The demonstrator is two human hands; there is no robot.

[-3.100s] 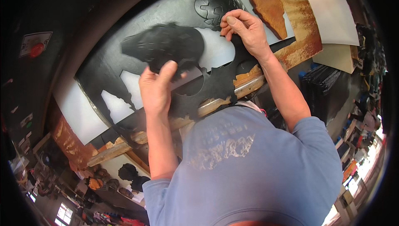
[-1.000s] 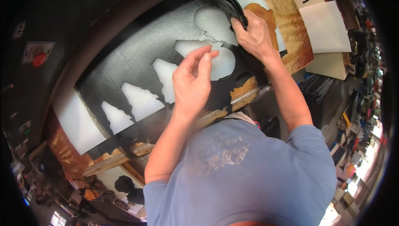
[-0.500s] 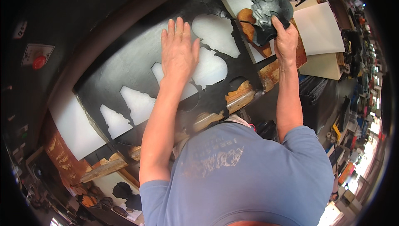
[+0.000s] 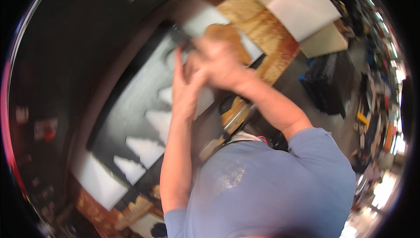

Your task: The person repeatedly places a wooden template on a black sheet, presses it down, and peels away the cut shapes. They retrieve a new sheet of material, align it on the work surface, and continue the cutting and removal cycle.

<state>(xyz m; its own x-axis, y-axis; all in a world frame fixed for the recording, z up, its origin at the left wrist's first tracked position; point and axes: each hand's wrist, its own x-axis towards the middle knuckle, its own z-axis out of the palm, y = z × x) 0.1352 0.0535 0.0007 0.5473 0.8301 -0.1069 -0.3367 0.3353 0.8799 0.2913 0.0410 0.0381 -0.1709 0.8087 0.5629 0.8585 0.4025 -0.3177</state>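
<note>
A black leather-like sheet (image 4: pixel 131 102) with several cut-out openings lies over a white board. Above its far right part, my left hand (image 4: pixel 184 91) is raised, fingers pointing away from me and thumb apart from them, all blurred. My right hand (image 4: pixel 223 65) crosses in from the right and meets or overlaps the left one. Something dark (image 4: pixel 191 47) shows between the hands, too smeared to name. Whether either hand grips it cannot be told. A tan rounded piece (image 4: pixel 226 36) lies just beyond the right hand.
The white board (image 4: pixel 101 183) sticks out at the sheet's near left end. A worn wooden surface (image 4: pixel 258 19) extends at the far right, with white sheets (image 4: pixel 304 8) beside it. A black plastic-wrapped bundle (image 4: pixel 330 82) stands to the right. Dark machine housing (image 4: pixel 74 63) fills the left.
My right hand, which held dark shaped pieces at the far right, has swung left to my left hand. The left hand has lifted from lying flat on the sheet. The whole view has shifted.
</note>
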